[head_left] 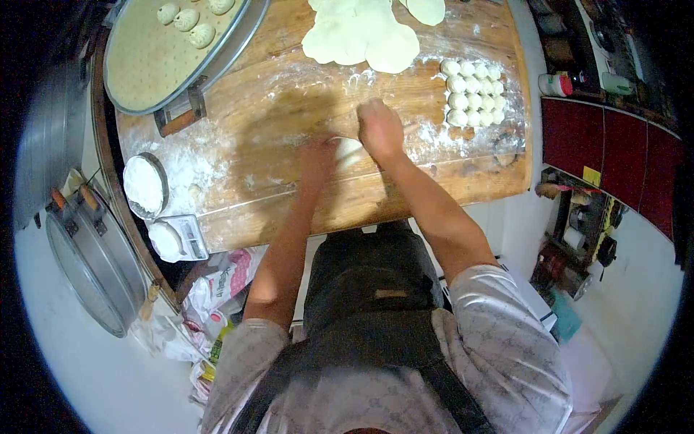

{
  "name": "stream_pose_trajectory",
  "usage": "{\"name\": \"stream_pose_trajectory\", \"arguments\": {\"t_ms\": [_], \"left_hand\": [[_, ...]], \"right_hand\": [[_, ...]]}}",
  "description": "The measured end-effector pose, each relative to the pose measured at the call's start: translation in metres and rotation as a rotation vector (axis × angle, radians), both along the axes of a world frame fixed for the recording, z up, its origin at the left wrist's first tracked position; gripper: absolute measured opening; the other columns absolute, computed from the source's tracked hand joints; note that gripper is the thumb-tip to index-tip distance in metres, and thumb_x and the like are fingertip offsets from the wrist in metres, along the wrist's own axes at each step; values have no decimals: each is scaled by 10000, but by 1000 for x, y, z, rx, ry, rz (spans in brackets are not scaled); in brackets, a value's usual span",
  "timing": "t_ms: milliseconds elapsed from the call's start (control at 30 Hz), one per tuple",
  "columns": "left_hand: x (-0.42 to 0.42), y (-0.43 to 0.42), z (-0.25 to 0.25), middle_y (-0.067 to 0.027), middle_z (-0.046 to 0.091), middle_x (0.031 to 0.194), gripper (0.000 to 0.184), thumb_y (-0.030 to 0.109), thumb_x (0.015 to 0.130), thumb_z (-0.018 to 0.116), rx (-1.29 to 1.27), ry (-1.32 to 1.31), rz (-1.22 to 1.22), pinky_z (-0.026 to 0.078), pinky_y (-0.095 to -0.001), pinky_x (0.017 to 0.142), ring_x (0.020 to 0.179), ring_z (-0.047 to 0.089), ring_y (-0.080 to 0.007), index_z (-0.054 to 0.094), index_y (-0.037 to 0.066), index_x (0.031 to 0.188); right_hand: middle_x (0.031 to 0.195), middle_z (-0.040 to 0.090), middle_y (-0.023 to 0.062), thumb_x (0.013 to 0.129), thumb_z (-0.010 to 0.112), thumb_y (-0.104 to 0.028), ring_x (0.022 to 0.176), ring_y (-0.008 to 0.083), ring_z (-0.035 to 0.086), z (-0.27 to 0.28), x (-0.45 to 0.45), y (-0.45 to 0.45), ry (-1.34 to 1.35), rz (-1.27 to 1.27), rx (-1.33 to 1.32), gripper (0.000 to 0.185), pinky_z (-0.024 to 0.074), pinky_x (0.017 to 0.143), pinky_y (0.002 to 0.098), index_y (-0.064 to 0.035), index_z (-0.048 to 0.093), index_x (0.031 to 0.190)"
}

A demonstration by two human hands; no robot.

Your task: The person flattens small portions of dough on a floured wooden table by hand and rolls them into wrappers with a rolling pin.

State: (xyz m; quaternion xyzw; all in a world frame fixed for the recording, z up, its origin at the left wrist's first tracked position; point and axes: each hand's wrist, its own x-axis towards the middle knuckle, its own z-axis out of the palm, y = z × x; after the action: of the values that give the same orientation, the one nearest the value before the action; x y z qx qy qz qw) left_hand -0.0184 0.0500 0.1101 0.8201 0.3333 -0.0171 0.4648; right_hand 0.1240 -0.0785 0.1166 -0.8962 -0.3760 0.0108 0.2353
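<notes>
A small round of dough [348, 153] lies on the floured wooden table [267, 195] between my hands. My left hand [318, 158] is at its left edge, smeared by motion, so its fingers cannot be made out. On the right, my right hand [379, 129] is closed; a thin wooden stick [410, 129] shows just beyond it and seems to run through the fist. Flat dough wrappers [354, 36] overlap in a pile farther back. Several small dough balls [475, 94] stand in rows to the right.
A large round steamer tray [166, 61] with several filled buns [202, 35] is at the back left. A bowl of flour [144, 186] and a white scale [191, 237] sit at the table's left edge. Red cabinets [578, 134] stand beyond the right edge.
</notes>
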Motion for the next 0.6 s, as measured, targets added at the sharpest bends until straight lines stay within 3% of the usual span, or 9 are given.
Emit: {"name": "stream_pose_trajectory", "arguments": {"t_ms": [33, 167, 267, 333, 367, 433, 500, 533, 600], "left_hand": [[-8, 6, -10, -170, 737, 1034, 321, 196, 930, 657, -101, -4, 61, 532, -434, 930, 982, 705, -336, 704, 59, 1216], [-50, 8, -36, -178, 738, 1072, 312, 199, 928, 658, -714, -77, 593, 524, -414, 930, 1021, 695, -310, 704, 53, 1200], [-53, 7, -33, -183, 736, 1066, 285, 215, 913, 678, -653, -104, 492, 538, -429, 881, 977, 701, -320, 713, 37, 1133], [-37, 9, -20, -190, 733, 1024, 279, 219, 890, 713, 65, -121, 40, 543, -452, 855, 956, 695, -363, 705, 26, 1092], [-26, 14, -9, -190, 733, 1024, 279, 219, 890, 713, 78, -132, 28, 543, -452, 855, 956, 695, -363, 705, 26, 1092], [6, 24, 26, -211, 727, 1025, 285, 242, 884, 737, 219, 228, -404, 542, -458, 853, 974, 686, -400, 711, 28, 1071], [29, 33, 43, -209, 725, 987, 283, 259, 894, 729, 96, 168, -389, 543, -457, 848, 957, 692, -372, 709, 19, 1043], [49, 29, 55, -206, 723, 948, 289, 276, 904, 720, -31, 121, -370, 545, -455, 843, 940, 698, -344, 707, 10, 1015], [97, -6, 87, -159, 705, 949, 303, 284, 933, 687, -155, 217, -253, 546, -427, 849, 945, 685, -253, 678, 7, 1055]], "right_hand": [[905, 639, 165, 807, 628, -98, 906, 369, 641, -3, -11, -22, 34, 2, -81, 128, 501, 760, 499, -78, 653, 931], [879, 636, 163, 809, 628, -106, 913, 358, 641, 12, -37, -73, 114, 139, -254, 130, 498, 760, 493, -88, 657, 935], [916, 649, 158, 835, 606, -90, 939, 342, 643, -5, -11, -22, 37, 25, -78, 171, 497, 790, 485, -102, 673, 992], [902, 592, 133, 787, 643, -35, 839, 367, 593, -14, 6, 5, -42, -60, 1, 206, 465, 753, 507, -75, 662, 988], [902, 592, 133, 787, 643, -35, 839, 367, 593, -18, 4, -3, -52, -72, 15, 206, 465, 753, 507, -75, 662, 988], [964, 625, 161, 781, 690, -55, 875, 390, 608, -37, -19, -38, -194, -2, 272, 285, 478, 763, 507, -72, 665, 1065], [1061, 656, 197, 793, 727, -74, 967, 427, 616, -12, -43, -81, 218, -17, 91, 335, 487, 841, 514, -60, 673, 1124], [1108, 658, 200, 830, 716, -111, 1033, 433, 608, -17, -49, -93, 684, -186, 278, 314, 471, 908, 525, -60, 671, 1137], [1155, 659, 203, 867, 704, -149, 1100, 440, 600, -49, -60, -102, 1118, -371, 496, 298, 455, 974, 536, -59, 669, 1149]]}}
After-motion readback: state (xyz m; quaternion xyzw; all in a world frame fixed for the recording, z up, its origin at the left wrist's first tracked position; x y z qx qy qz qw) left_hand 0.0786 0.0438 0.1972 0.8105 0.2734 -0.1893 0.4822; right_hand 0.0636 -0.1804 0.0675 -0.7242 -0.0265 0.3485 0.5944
